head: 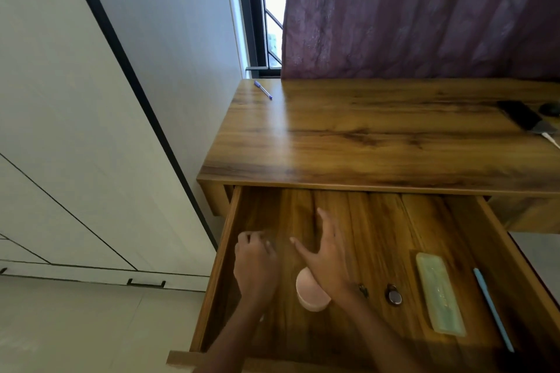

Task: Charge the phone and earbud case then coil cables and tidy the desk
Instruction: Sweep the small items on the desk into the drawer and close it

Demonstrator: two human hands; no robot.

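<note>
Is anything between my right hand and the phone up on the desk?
Yes. The right hand is down in the open drawer, and the desk top's front edge overhangs between it and the phone.

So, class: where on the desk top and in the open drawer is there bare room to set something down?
The desk top is bare between the purple pen and the phone. In the drawer, the back strip is free. The front is crowded: both hands, pink case, green case, blue pen.

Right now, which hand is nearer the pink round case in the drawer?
Right. The right hand overlaps the pink round case from above; the left hand sits apart, to its left.
</note>
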